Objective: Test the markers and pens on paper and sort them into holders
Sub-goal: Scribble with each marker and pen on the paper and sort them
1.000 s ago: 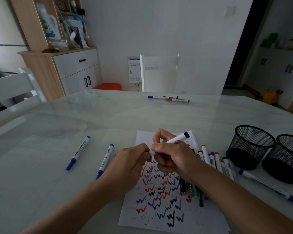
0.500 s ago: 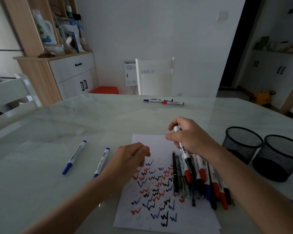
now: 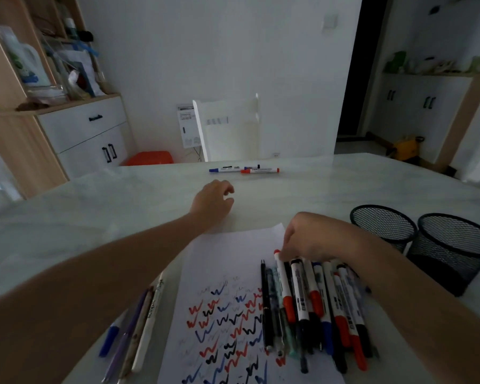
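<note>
A white paper (image 3: pixel 233 261) covered in red, blue and black scribbles lies in front of me. On its right side sits a pile of several markers and pens (image 3: pixel 311 303). My right hand (image 3: pixel 313 236) rests its fingertips on the far ends of that pile, next to a red-tipped marker (image 3: pixel 281 275); the back of the hand hides whether it pinches one. My left hand (image 3: pixel 212 202) is stretched forward over the table, fingers loosely curled and holding nothing, short of the markers (image 3: pixel 244 169) lying at the far edge. Two black mesh holders (image 3: pixel 383 223) (image 3: pixel 455 239) stand at the right.
A few pens and a blue-capped marker (image 3: pixel 139 325) lie on the table left of the paper, partly under my left forearm. A white chair (image 3: pixel 227 126) stands behind the far table edge. A wooden cabinet (image 3: pixel 81 134) is at the back left.
My right hand lowered its marker onto the pile and now rests on the pile's top ends. My left hand left the paper and reached forward toward the far markers.
</note>
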